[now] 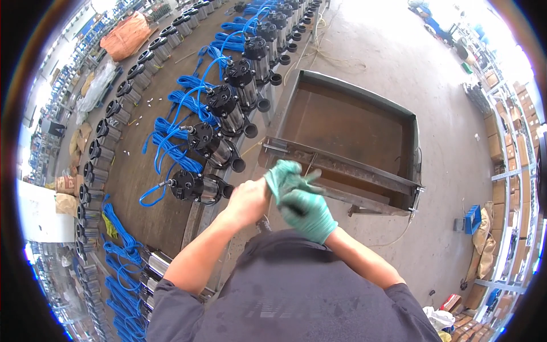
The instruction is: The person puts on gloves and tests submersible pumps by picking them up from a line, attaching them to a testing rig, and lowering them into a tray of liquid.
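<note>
My left hand (248,203) is bare, its fingers closed at the edge of a loose green work glove (281,175). The glove covers or hides the fingertips. My right hand (310,214) wears a matching green glove with dark patches and lies against the loose one. Motion smears its fingers, so their grip is unclear. Both hands are together in front of my chest. Nearest to my left hand is a steel and black submersible pump (196,187) with a blue cable. Beyond my hands stands a metal tank (356,91) of brownish water.
A row of similar pumps (242,80) with coiled blue cables (171,139) runs along the bench (149,188) at left. Metal bars (347,165) cross the tank's near end. Shelves with cardboard boxes (497,194) line the right side. A blue bin (472,219) sits on the floor.
</note>
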`<state>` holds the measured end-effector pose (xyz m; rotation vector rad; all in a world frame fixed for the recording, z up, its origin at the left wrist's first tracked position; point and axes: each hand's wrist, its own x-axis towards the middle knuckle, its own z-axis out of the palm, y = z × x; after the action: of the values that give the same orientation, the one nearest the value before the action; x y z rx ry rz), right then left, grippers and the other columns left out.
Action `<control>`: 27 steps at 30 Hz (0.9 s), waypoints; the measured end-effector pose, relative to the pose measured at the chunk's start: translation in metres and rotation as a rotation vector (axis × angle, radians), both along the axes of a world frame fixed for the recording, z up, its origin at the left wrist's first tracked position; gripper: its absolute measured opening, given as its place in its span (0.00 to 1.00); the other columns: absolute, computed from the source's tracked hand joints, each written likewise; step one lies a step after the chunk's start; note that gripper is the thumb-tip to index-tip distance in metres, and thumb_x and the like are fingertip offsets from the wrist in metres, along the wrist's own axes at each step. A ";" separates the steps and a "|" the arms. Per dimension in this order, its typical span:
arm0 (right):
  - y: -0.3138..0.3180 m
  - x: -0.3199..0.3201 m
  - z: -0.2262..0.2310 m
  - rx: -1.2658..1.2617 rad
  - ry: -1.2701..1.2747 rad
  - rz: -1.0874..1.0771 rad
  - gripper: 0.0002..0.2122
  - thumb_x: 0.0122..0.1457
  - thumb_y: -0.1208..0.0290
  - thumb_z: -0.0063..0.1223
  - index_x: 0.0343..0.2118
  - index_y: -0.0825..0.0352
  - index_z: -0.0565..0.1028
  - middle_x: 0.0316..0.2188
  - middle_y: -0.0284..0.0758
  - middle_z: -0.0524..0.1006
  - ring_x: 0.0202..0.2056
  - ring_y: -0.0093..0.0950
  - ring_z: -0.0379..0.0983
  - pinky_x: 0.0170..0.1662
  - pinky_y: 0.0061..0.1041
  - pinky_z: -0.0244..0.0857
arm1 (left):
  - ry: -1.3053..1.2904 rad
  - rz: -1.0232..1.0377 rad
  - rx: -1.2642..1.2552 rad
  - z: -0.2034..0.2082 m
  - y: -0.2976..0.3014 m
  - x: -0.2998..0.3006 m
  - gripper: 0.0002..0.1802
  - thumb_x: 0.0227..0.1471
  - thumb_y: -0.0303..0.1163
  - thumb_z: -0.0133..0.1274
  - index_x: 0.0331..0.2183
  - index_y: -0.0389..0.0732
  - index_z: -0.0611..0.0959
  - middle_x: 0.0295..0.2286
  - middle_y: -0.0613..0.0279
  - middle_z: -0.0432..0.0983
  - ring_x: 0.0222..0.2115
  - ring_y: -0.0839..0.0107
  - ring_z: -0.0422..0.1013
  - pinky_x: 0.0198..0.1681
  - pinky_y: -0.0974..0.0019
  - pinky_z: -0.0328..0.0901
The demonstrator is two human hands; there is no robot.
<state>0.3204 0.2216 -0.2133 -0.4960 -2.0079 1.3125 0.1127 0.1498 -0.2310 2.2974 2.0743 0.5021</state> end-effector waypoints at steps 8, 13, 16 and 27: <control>0.010 -0.004 -0.028 0.164 -0.192 0.036 0.09 0.52 0.79 0.65 0.36 0.63 0.80 0.29 0.42 0.79 0.30 0.43 0.78 0.33 0.34 0.72 | -2.230 0.385 -0.373 0.014 0.025 0.011 0.14 0.71 0.25 0.40 0.49 0.38 0.81 0.21 0.70 0.72 0.18 0.79 0.67 0.19 0.74 0.63; 0.003 -0.010 -0.027 -0.097 -0.167 0.048 0.09 0.58 0.79 0.63 0.41 0.66 0.81 0.31 0.42 0.81 0.29 0.35 0.77 0.36 0.31 0.73 | -1.742 0.235 0.096 -0.012 0.045 0.033 0.13 0.67 0.23 0.52 0.51 0.32 0.83 0.49 0.55 0.82 0.49 0.70 0.77 0.56 0.68 0.70; 0.012 -0.016 -0.006 -0.573 -0.316 -0.092 0.09 0.62 0.71 0.64 0.42 0.67 0.80 0.31 0.42 0.83 0.28 0.28 0.77 0.38 0.29 0.74 | -1.552 0.172 0.160 -0.001 0.042 0.036 0.12 0.61 0.18 0.55 0.46 0.32 0.84 0.49 0.54 0.82 0.50 0.65 0.77 0.56 0.63 0.70; 0.028 -0.031 0.014 0.204 -0.482 -0.227 0.08 0.55 0.69 0.66 0.34 0.64 0.80 0.30 0.46 0.82 0.32 0.49 0.79 0.36 0.37 0.74 | -0.484 0.094 0.233 0.002 0.036 0.027 0.25 0.40 0.13 0.56 0.45 0.36 0.84 0.44 0.46 0.80 0.49 0.44 0.74 0.56 0.52 0.69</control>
<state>0.2895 0.2494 -0.1996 -0.9830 -2.3533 0.8943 0.1393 0.1855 -0.2292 1.9168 1.9629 1.2212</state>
